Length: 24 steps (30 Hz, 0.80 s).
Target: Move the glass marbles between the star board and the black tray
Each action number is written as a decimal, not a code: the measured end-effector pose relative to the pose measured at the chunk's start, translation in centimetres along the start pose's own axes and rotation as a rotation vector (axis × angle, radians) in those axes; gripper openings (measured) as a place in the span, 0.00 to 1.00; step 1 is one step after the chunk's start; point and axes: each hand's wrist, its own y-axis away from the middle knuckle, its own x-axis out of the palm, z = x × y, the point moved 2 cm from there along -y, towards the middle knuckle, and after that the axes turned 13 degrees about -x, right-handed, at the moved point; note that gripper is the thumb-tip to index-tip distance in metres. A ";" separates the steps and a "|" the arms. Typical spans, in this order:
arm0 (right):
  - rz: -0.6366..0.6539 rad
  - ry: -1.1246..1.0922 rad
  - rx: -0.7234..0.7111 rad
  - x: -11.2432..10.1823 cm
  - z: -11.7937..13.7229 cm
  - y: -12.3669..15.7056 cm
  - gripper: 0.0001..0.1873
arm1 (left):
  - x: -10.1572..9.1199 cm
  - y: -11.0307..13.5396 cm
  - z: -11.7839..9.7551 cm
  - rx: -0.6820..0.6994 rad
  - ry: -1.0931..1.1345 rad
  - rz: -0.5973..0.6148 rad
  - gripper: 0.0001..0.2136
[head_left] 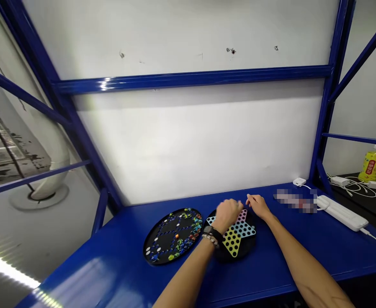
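Two round black boards lie on a blue shelf (117, 269). The left tray (173, 235) holds many coloured marbles around a star-shaped recess. The right board (236, 236) is a Chinese checkers star with blue, pink and yellow points full of holes. My left hand (228, 213), with a black watch and a bead bracelet at the wrist, hovers curled over the star's upper part. Whether it holds anything is hidden. My right hand (258, 205) rests at the board's far right edge, fingers bent together in a pinch pointing left. What they pinch is too small to see.
A white power strip (342, 212) with a cable lies at the right of the shelf, a white charger (299, 182) behind it. Blue rack posts (327, 115) frame the bay. Farther right, a black table carries a yellow bottle (372, 164) and white cables.
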 end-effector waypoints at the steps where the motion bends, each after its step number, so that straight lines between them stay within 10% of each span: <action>1: -0.002 0.003 0.009 0.0 0.0 0.0 0.29 | -0.5 0.0 2.0 -0.042 -0.023 0.026 0.16; 9: 0.009 0.019 0.051 0.2 0.1 0.3 0.29 | -2.2 4.1 16.9 -0.433 -0.129 0.210 0.17; 16: 0.011 0.032 0.045 0.1 0.2 0.5 0.29 | -0.3 4.8 16.7 -0.448 0.078 0.321 0.19; 24: 0.036 0.051 0.043 0.1 0.5 0.6 0.28 | -2.5 4.2 17.3 -0.428 0.368 0.314 0.18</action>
